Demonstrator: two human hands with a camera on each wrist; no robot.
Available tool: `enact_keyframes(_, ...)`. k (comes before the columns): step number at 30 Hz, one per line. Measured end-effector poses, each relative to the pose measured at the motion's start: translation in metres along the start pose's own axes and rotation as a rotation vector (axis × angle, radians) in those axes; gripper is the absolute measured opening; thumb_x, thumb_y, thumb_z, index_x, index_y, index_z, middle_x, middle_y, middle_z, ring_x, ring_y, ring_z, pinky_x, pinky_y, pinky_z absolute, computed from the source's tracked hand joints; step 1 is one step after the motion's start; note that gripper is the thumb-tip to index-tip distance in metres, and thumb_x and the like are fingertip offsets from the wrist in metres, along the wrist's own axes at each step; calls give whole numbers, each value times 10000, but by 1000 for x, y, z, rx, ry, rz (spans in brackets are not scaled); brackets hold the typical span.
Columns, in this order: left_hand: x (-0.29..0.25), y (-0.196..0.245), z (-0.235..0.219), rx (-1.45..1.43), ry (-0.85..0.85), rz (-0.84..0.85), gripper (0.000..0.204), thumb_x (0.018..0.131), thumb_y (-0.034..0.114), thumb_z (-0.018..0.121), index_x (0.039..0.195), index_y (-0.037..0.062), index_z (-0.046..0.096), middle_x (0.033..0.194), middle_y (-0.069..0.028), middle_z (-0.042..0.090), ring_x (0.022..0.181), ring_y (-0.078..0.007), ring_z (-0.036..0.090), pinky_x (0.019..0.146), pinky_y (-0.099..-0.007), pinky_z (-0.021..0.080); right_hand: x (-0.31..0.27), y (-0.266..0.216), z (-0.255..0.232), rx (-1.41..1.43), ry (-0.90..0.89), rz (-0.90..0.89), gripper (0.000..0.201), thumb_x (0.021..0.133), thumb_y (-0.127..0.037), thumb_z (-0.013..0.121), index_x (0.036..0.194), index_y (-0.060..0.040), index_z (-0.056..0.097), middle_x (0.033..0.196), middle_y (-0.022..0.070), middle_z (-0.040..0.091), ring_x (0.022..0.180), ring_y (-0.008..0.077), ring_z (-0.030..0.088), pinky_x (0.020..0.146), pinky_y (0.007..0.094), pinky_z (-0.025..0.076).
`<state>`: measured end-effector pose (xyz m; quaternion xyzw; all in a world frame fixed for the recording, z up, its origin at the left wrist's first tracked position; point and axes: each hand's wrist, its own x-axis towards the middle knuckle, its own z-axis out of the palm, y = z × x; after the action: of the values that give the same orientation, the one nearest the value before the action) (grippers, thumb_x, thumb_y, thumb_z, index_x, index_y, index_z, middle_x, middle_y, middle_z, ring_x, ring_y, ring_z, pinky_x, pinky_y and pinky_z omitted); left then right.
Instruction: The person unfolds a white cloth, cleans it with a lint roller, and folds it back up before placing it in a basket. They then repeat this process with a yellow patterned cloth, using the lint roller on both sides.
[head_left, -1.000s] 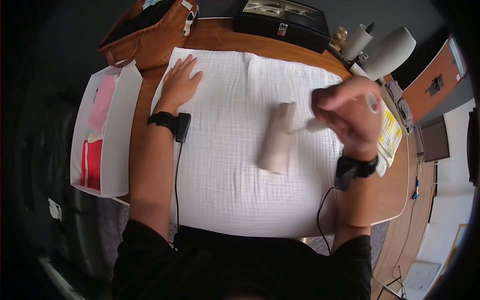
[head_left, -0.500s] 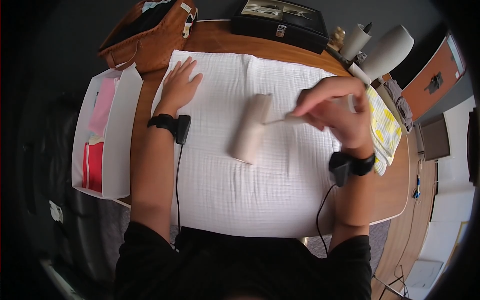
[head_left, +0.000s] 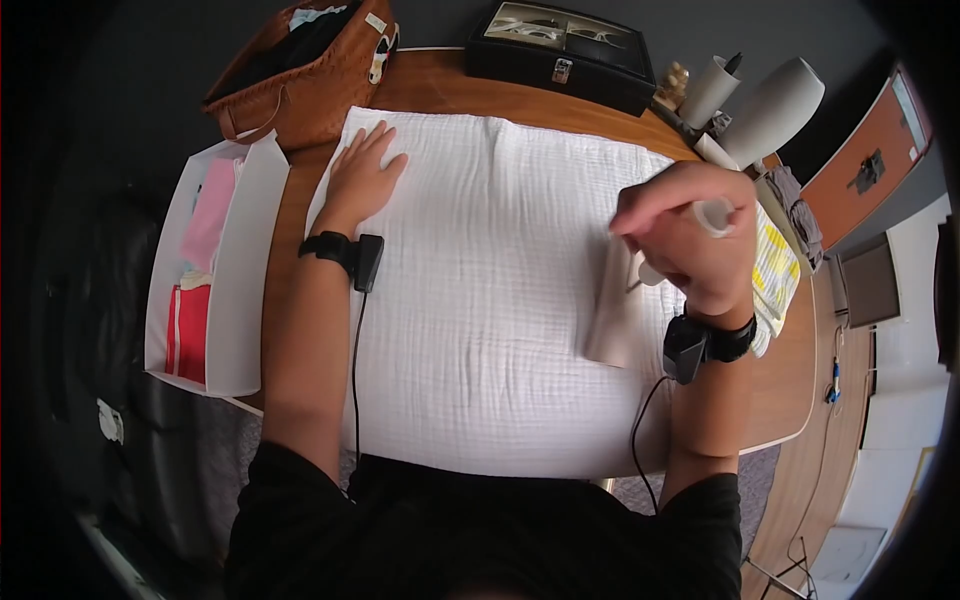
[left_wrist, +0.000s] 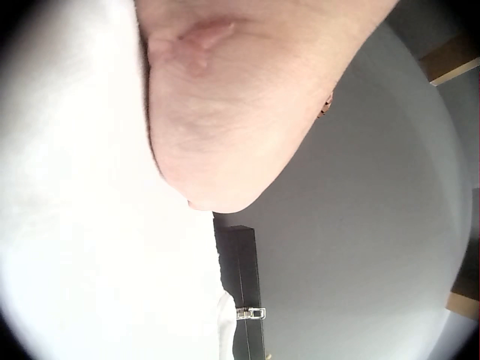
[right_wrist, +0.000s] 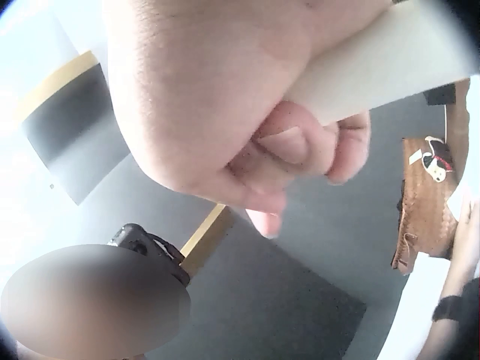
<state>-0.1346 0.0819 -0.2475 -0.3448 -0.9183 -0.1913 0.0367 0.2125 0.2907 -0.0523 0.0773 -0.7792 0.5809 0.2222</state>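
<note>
A white crinkled cloth (head_left: 470, 290) lies spread over the table. On its upper left part my left hand (head_left: 365, 180) rests palm down with straight fingers; the left wrist view shows the edge of that hand (left_wrist: 225, 127) against the white cloth. My right hand (head_left: 700, 235) grips a lint roller by its pale handle, its fingers curled round it. The beige roll (head_left: 613, 325) of the lint roller is over the right part of the cloth, its upper end overlapped by the hand. In the right wrist view the handle (right_wrist: 382, 71) sticks out of the fist.
Left of the cloth stands a white box (head_left: 230, 320) with folded pink and red fabric. Behind it is a brown woven basket (head_left: 310, 105). A black glasses case (head_left: 560, 75) stands at the back. A yellow-patterned cloth (head_left: 775, 265) lies by the right wrist.
The lint roller first moved left over the cloth, then back to the right, past where it was one second ago. My right hand moved with it. The left hand has stayed in place.
</note>
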Motion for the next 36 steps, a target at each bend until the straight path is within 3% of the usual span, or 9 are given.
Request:
enact_keyframes(2,0,-1,2,9,3,0,612,1094,460,553,1638,183,511,1777,6,367,1665,-233,254,1360,-448,180,-6,20,-12,266,48,-91,199,951,103,631,950,18,812,903,110,793,603,94,613,549,238,468)
enact_keyframes(5,0,-1,2,-1,-3,-2,614,1092,460,556,1638,184,510,1776,4,369,1664,-237,256,1360,-451,179,2,47,6,288,154,-164,203,978,93,615,972,35,810,851,111,767,548,85,568,494,228,414)
enact_keyframes(8,3,-6,4,-14,3,21,613,1090,460,559,1635,183,515,1774,2,373,1662,-240,261,1359,-455,179,9,63,16,192,7,-103,220,1003,44,643,1066,-20,844,918,80,775,671,102,631,598,237,480)
enact_keyframes(12,2,-5,3,-22,6,28,613,1086,459,564,1629,177,523,1772,-5,378,1660,-247,268,1356,-456,186,13,70,30,56,-17,-51,235,980,57,655,1070,-39,850,936,72,783,691,103,636,642,247,508)
enact_keyframes(16,0,-5,3,-24,16,33,613,1086,456,566,1626,170,526,1771,-8,379,1660,-248,268,1356,-456,186,11,57,15,100,-12,-42,248,974,62,640,1073,-35,846,934,64,782,691,99,633,635,245,505)
enact_keyframes(23,-1,-3,3,-24,15,16,601,1098,456,552,1629,175,521,1775,0,370,1665,-240,251,1361,-457,170,-1,3,-20,39,95,93,190,958,41,589,934,56,776,682,26,628,501,47,428,479,231,313)
enact_keyframes(27,0,-3,4,-10,9,11,602,1101,459,547,1633,178,515,1778,2,364,1667,-238,246,1361,-457,172,-2,6,-22,85,100,95,162,969,27,618,948,55,776,657,14,615,486,28,402,479,220,294)
enact_keyframes(33,1,-3,3,4,0,8,606,1100,463,547,1636,182,511,1779,1,363,1667,-237,245,1360,-456,175,3,24,-4,279,179,-64,144,989,25,644,965,47,784,698,41,664,497,36,428,481,218,311)
enact_keyframes(36,0,0,2,3,0,4,610,1098,464,550,1637,182,511,1777,3,366,1666,-241,250,1359,-455,176,3,44,8,240,194,-136,183,1002,37,632,1015,24,814,790,69,728,571,77,549,514,225,400)
